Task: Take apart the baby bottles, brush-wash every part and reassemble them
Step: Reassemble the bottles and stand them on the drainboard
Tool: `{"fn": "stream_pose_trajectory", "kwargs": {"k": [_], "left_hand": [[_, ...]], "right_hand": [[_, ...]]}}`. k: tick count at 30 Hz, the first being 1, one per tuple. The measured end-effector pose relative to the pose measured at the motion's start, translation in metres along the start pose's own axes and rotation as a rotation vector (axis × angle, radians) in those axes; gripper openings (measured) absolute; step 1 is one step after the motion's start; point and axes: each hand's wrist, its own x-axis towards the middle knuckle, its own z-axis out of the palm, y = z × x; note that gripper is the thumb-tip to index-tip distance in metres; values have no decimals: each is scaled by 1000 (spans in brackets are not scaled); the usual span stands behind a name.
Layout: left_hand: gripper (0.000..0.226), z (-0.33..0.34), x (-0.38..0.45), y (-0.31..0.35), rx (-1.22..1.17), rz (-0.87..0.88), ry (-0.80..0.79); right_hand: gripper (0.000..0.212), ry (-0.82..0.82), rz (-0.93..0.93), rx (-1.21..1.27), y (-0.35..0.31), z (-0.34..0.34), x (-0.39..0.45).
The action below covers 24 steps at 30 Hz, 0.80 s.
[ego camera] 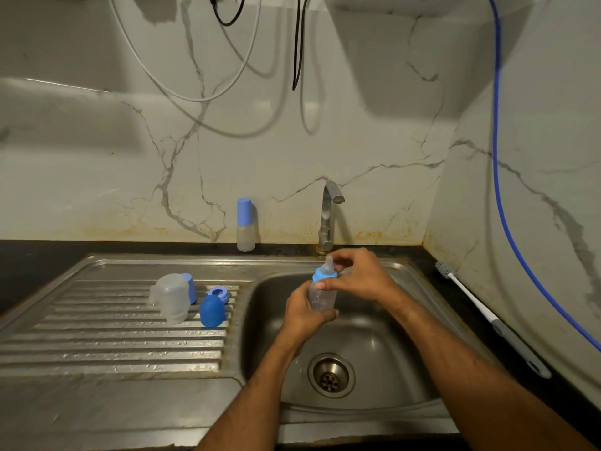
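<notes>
The stainless-steel sink with its ribbed draining board (130,346) is the landmark here, and everything is placed from it. Over its basin the left hand (304,312) wraps the clear plastic body of a small baby bottle (320,296), holding it upright, while the right hand (361,278) pinches the bottle's blue screw collar (323,274), from which a translucent teat (329,263) stands up. Whether that collar is being tightened or loosened cannot be told from the grip alone. At the back of the sink, left of the steel tap (328,219), a second clear bottle with a tall blue cap (245,224) stands fully assembled against the wall. On the draining board lie the loose parts: a frosted clear bottle body on its side (172,299) with a blue part (192,288) partly hidden behind it, a blue ring collar (218,293) and a rounded blue cap (212,310). To the right of the sink a long white-handled bottle brush (487,315) lies on the dark counter, untouched. By count: three bottle bodies, two hands, one brush, one tap. I judge the job roughly midway: one bottle looks complete, one is in hand, and the set on the board is yet to be put together.
</notes>
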Motion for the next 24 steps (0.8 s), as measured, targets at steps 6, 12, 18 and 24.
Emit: {"fn": "stream_pose_trajectory", "kwargs": {"k": [6,12,18,24], "left_hand": [[70,-1,2,0,2,1,5],[70,1,0,-1,-8,6,15],[67,-4,4,0,-33,10,36],[66,-1,2,-2,-4,27,25]], "right_hand": [[52,-58,-11,78,-1,1,3],[48,36,16,-30,2,11,-2],[60,-31,11,178,5,3,4],[50,30,5,66,7,12,4]]}}
